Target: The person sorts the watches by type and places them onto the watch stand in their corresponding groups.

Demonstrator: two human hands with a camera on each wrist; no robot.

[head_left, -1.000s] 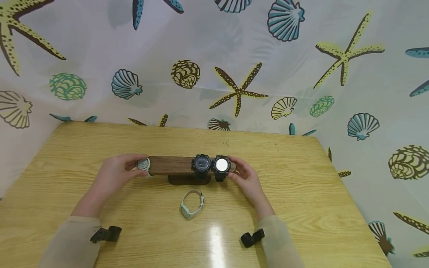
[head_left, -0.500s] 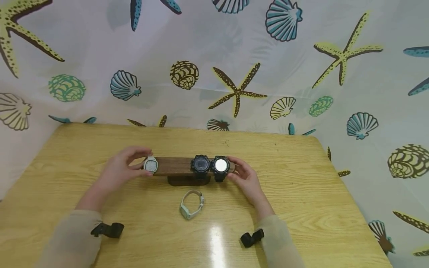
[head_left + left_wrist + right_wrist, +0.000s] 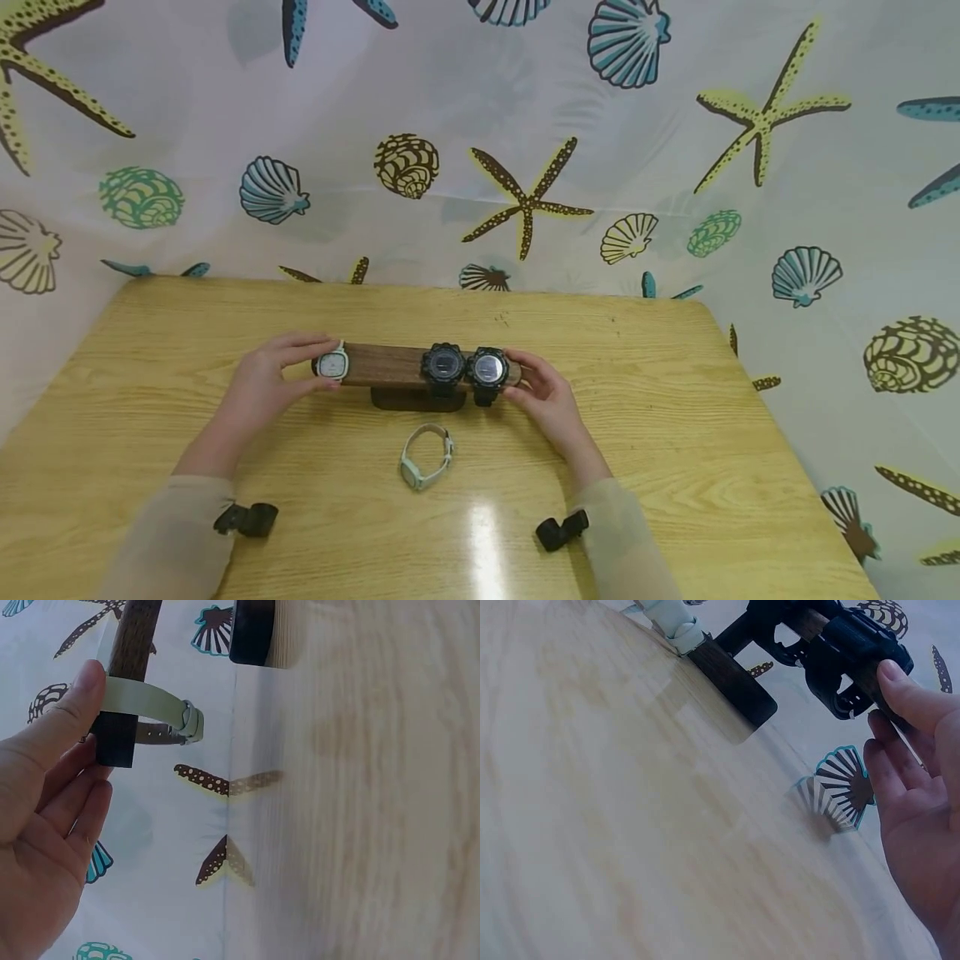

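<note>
A dark wooden watch stand (image 3: 386, 365) has its bar running left to right in the head view, above a short base (image 3: 417, 400). My left hand (image 3: 258, 383) pinches a pale wristwatch (image 3: 332, 363) looped round the bar's left end. In the left wrist view the thumb lies at its light green strap (image 3: 150, 699), and the bar's tip pokes out past it. My right hand (image 3: 547, 400) grips the bar's right end between thumb and fingers. Beside it two black wristwatches (image 3: 444, 364) sit on the bar, their straps hanging below it in the right wrist view.
Another pale wristwatch (image 3: 410, 472), strap buckled in a loop, lies on the wooden table (image 3: 675, 450) in front of the stand. A shell-and-starfish patterned cloth (image 3: 337, 75) hangs behind the table. Each sleeve carries a black wrist camera mount (image 3: 255, 520).
The left hand has slid the pale wristwatch rightward onto the bar, so the bar's end now shows to its left. The watch face has turned upward. The right hand keeps its grip.
</note>
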